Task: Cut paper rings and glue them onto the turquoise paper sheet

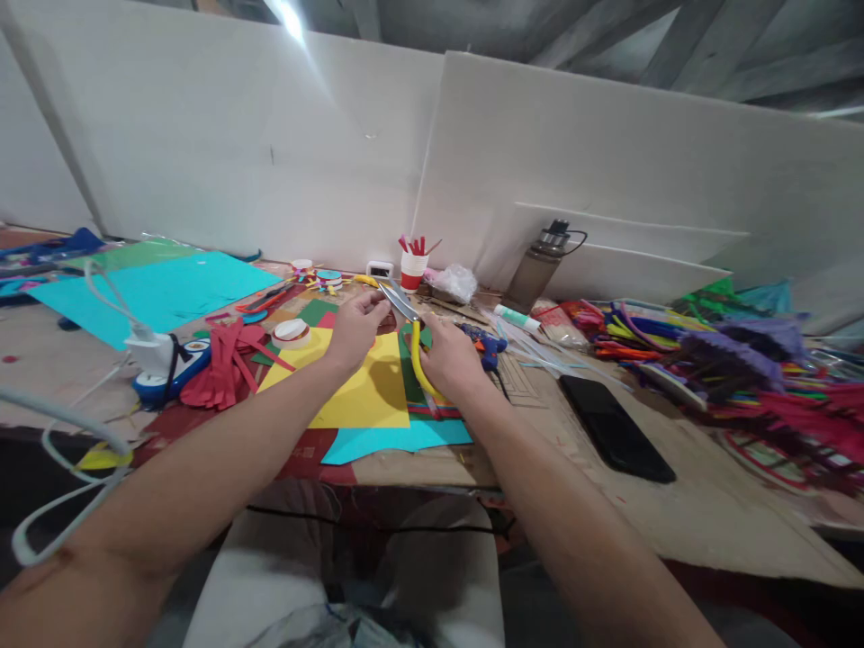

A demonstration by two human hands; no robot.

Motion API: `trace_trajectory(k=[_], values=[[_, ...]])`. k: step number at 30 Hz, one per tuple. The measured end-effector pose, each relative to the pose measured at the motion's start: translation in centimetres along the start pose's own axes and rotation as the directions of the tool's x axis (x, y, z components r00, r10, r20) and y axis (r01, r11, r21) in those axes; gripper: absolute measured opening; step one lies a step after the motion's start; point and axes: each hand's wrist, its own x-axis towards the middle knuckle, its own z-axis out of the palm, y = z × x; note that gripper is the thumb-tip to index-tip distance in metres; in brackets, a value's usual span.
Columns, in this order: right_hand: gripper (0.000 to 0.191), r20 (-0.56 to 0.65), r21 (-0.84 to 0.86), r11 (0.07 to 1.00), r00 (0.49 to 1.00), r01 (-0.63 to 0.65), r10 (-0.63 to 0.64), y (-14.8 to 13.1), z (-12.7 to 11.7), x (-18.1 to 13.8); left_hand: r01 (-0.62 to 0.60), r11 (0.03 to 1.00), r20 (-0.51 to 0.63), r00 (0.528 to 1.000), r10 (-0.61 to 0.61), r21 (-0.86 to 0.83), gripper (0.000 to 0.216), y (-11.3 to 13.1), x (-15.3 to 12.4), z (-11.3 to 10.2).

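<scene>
In my right hand (451,358) is a pair of scissors (417,342) with yellow handles, its metal blades pointing up and left. My left hand (357,331) is closed in a pinch right by the blades; what lies between its fingertips is too small to make out. A small yellow piece (365,280) shows just beyond the left fingers. Beneath both hands lies a yellow sheet of paper (337,396), over a turquoise sheet (398,438) and some green and red pieces. A white tape roll (291,333) sits left of my left hand.
Red paper strips (220,364) and a blue power strip (168,371) lie left. Behind stand a red-and-white cup (413,268) and a bottle (536,268). To the right are a blue glue gun (487,342), a glue stick (517,319), a black phone (614,427) and colourful craft bundles (742,360).
</scene>
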Motion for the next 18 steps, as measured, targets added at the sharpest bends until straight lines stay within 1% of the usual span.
trace_trajectory(k=[6, 9, 12, 14, 16, 18], values=[[0.037, 0.020, -0.033, 0.999, 0.999, -0.032, 0.033, -0.25, -0.36, 0.03, -0.018, 1.000, 0.001, 1.000, 0.018, -0.011, 0.020, -0.19, 0.08, -0.15], [0.038, 0.030, -0.054, 0.998, 0.998, -0.044, 0.046, -0.29, -0.37, 0.02, 0.029, 0.993, -0.033, 0.999, -0.033, -0.113, 0.015, -0.11, 0.27, -0.12], [0.036, 0.014, -0.066, 0.998, 1.000, -0.022, 0.023, -0.24, -0.18, -0.01, 0.112, 0.953, -0.096, 0.985, -0.144, -0.283, 0.011, 0.20, 0.53, -0.05], [0.035, 0.000, -0.069, 0.998, 1.000, 0.001, -0.001, -0.16, -0.02, -0.06, 0.151, 0.926, -0.122, 0.971, -0.204, -0.345, 0.008, 0.45, 0.62, -0.01], [0.034, -0.010, -0.070, 0.997, 1.000, 0.015, -0.015, -0.10, 0.09, -0.12, 0.153, 0.923, -0.125, 0.970, -0.208, -0.354, 0.004, 0.66, 0.56, 0.03], [0.033, -0.021, -0.065, 0.998, 1.000, 0.020, -0.022, -0.08, 0.11, -0.20, 0.129, 0.936, -0.120, 0.977, -0.177, -0.328, 0.004, 0.80, 0.36, 0.10]])
